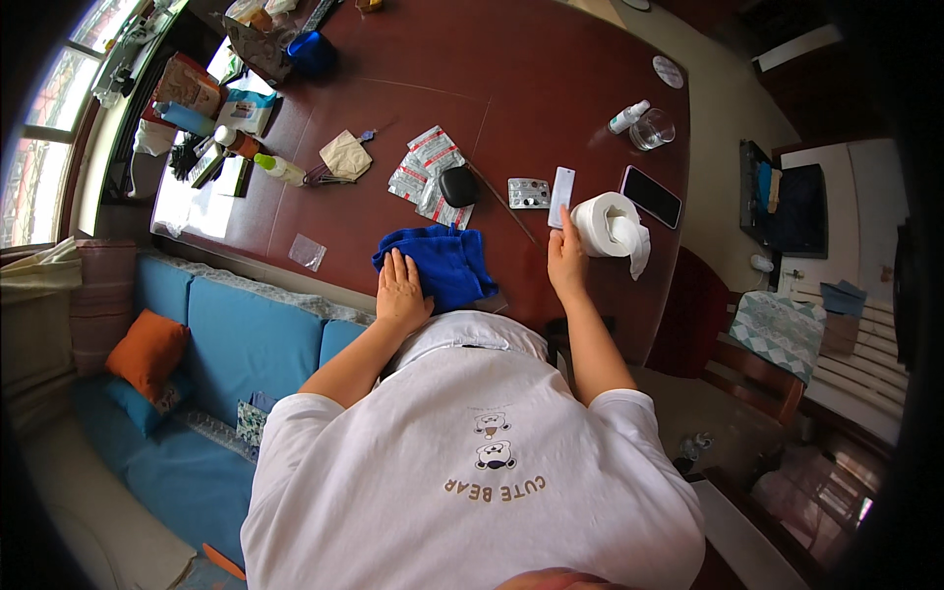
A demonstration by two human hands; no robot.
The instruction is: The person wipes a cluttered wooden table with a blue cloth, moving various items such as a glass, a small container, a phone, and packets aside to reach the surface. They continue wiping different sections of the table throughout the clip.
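My left hand (402,295) rests flat, palm down, on a folded blue cloth (450,265) at the near edge of the dark red table (413,59). My right hand (567,259) is over the table, index finger extended to the lower end of a slim white rectangular object (562,193), perhaps a remote control. Whether its thumb and curled fingers grip that object is hidden from above. Just right of this hand stands a toilet paper roll (596,225), its loose end hanging forward. A blister pack (528,193) with silver foil lies left of the white object.
Foil packets (431,158) lie beneath a black rounded case (458,186), beside a thin stick (501,199). Towards the right edge are a smartphone (652,197), a drinking glass (652,130) and a spray bottle (629,116). Bottles and boxes crowd the left. A blue sofa (251,310) adjoins the table.
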